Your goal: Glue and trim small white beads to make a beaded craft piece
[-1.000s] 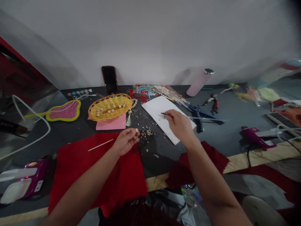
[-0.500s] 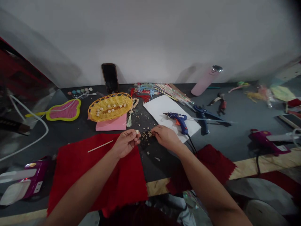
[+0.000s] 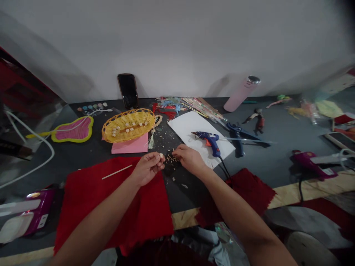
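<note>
My left hand (image 3: 148, 167) is closed in a pinch on a small pale bead (image 3: 161, 155), held above the edge of a red cloth (image 3: 111, 203). My right hand (image 3: 189, 158) rests fingers-down at a small heap of pale beads (image 3: 172, 159) on the dark table, its fingertips pinched among them. What it pinches is too small to make out. A blue glue gun (image 3: 210, 140) lies on a white sheet (image 3: 191, 127) just beyond my right hand. A yellow woven basket (image 3: 128, 125) with beads stuck on it sits on pink paper (image 3: 130, 146) at the back left.
A thin wooden stick (image 3: 117, 171) lies on the red cloth. A phone (image 3: 128, 90) leans on the wall. A pink bottle (image 3: 240, 94), blue scissors (image 3: 237, 133), purple glue guns (image 3: 310, 160) (image 3: 24, 216), a pink-and-green paddle (image 3: 71, 130) and a second red cloth (image 3: 244, 190) surround the work area.
My right hand put the blue glue gun down on the white sheet and came back to the bead heap. My left hand kept its pinch on the bead.
</note>
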The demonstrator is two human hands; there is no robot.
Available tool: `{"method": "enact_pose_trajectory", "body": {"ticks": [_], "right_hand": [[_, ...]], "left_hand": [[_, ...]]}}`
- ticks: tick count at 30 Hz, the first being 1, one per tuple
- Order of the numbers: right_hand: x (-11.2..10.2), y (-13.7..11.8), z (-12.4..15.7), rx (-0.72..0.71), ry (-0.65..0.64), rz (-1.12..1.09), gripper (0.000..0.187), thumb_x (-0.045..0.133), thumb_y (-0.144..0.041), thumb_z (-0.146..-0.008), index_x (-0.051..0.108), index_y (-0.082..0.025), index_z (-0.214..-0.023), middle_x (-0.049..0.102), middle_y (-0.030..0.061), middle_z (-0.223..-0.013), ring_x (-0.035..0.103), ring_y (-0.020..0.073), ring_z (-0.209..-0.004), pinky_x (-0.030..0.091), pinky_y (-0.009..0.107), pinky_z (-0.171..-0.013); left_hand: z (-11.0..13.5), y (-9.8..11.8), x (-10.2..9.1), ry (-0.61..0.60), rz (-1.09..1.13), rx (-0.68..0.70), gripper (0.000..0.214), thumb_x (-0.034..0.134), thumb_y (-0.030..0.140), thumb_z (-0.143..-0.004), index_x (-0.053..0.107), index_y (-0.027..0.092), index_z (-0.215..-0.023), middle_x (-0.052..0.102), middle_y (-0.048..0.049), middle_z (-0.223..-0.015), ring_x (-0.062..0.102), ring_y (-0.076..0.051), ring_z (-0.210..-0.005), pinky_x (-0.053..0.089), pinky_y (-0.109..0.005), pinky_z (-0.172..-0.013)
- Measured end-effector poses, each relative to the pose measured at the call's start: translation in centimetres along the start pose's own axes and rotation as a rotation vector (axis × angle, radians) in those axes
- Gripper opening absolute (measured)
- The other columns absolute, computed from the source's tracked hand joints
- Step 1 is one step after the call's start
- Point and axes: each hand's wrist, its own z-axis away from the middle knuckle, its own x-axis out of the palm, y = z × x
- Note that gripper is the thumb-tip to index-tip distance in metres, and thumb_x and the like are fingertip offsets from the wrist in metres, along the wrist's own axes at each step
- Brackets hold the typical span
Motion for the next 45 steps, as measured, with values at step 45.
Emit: {"method": "enact_pose_trajectory", "body": {"ticks": [45], "right_hand": [[0.4,-3.9,0.8,-0.181,0.355,-0.514,0.007,0.049,-0.019,-0.086,0.053,-0.020,-0.081,0.062,0.0030,-0.081,0.058,0.0143,-0.077,0.047,0.027,-0.073]], "left_hand": [[-0.2,-0.8,-0.4,0.039,-0.132,-0.009,0.014,0.071,0.024,-0.070,0.065,0.011,-0.072,0.057,0.0005,-0.057,0.048,-0.007,-0.054,0.038,-0.021,-0.058]]}}
